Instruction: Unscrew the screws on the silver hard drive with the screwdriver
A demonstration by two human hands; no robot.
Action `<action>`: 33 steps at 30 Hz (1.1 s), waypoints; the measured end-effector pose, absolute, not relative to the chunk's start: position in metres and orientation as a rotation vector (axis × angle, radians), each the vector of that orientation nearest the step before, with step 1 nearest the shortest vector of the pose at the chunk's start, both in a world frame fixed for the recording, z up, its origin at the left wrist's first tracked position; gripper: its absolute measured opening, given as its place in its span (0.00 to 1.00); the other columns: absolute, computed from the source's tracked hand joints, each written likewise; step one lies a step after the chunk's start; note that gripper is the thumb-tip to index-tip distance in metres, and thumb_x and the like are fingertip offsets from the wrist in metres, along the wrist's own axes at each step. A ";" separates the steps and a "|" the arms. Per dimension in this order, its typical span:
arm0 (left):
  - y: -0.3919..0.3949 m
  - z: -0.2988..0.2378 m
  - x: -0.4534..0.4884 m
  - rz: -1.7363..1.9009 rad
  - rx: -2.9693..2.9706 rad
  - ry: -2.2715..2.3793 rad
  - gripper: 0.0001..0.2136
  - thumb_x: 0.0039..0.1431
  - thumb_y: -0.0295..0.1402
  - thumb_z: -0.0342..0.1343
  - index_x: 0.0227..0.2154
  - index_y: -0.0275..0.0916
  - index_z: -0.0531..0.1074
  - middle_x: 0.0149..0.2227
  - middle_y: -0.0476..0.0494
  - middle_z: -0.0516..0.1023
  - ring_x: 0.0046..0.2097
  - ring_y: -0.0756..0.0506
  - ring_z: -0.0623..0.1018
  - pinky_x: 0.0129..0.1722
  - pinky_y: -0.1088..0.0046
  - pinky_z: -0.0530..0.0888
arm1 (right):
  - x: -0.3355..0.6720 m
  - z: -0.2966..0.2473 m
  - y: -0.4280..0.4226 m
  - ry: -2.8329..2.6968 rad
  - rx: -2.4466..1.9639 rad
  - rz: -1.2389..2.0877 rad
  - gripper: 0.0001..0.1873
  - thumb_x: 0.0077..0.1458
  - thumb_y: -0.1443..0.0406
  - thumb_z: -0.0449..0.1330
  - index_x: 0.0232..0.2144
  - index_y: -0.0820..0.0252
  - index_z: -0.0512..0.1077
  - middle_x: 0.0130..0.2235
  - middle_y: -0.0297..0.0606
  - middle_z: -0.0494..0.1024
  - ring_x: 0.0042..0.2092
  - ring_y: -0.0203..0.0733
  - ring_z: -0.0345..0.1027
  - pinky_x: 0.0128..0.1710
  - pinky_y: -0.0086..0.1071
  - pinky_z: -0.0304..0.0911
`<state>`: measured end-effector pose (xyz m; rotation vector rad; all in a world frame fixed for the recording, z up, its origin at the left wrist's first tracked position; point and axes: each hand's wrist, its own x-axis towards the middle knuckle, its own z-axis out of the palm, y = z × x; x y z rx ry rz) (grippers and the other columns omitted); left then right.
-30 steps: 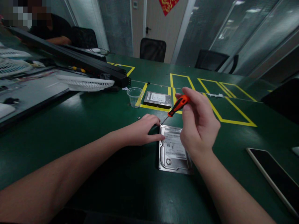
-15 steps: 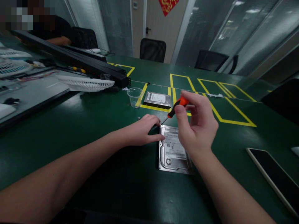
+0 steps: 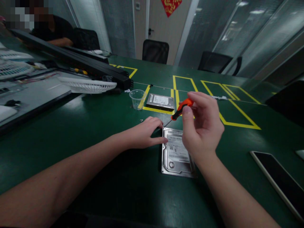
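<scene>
A silver hard drive lies flat on the green table in front of me. My left hand rests with its fingers spread on the table, touching the drive's far left corner. My right hand is closed around an orange-and-black screwdriver, held above the drive. The tool's thin shaft slants down to that far left corner, close to my left fingertips. Part of the drive's right side is hidden behind my right wrist.
A second hard drive and a clear plastic cup sit further back by yellow tape lines. A small screw lies left of my hand. A white fan grille, a black rail, a dark tablet and a seated person surround the area.
My right fingers have shifted around the screwdriver handle, turning it slightly; its tip stays at the drive's corner. My left hand has not moved.
</scene>
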<state>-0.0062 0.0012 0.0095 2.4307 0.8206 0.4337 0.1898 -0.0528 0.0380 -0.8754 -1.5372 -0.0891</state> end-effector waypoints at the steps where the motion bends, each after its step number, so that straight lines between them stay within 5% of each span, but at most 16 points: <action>1: 0.001 0.010 -0.006 0.432 2.433 0.822 0.19 0.66 0.49 0.65 0.48 0.40 0.72 0.56 0.37 0.76 0.59 0.35 0.73 0.60 0.55 0.72 | 0.189 0.038 -0.052 -1.532 -0.871 -0.107 0.19 0.67 0.66 0.61 0.58 0.50 0.76 0.57 0.44 0.77 0.59 0.51 0.75 0.52 0.49 0.79; 10: 0.001 0.010 -0.007 0.427 2.434 0.830 0.20 0.66 0.50 0.64 0.49 0.40 0.71 0.57 0.36 0.76 0.60 0.34 0.73 0.61 0.54 0.72 | 0.191 0.039 -0.051 -1.558 -0.910 -0.133 0.18 0.66 0.65 0.64 0.57 0.48 0.76 0.52 0.40 0.81 0.52 0.48 0.77 0.46 0.46 0.77; 19: 0.001 0.010 -0.006 0.429 2.436 0.819 0.19 0.66 0.49 0.65 0.47 0.40 0.71 0.56 0.36 0.76 0.59 0.35 0.73 0.60 0.54 0.72 | 0.192 0.036 -0.054 -1.568 -0.891 0.024 0.21 0.72 0.64 0.55 0.63 0.49 0.72 0.60 0.43 0.80 0.59 0.52 0.78 0.61 0.56 0.76; 33: 0.002 0.010 -0.006 0.423 2.431 0.834 0.20 0.66 0.52 0.64 0.49 0.41 0.72 0.57 0.36 0.76 0.60 0.33 0.73 0.60 0.53 0.72 | 0.190 0.037 -0.050 -1.572 -0.933 -0.109 0.19 0.67 0.62 0.64 0.58 0.48 0.75 0.49 0.39 0.81 0.46 0.45 0.76 0.46 0.45 0.76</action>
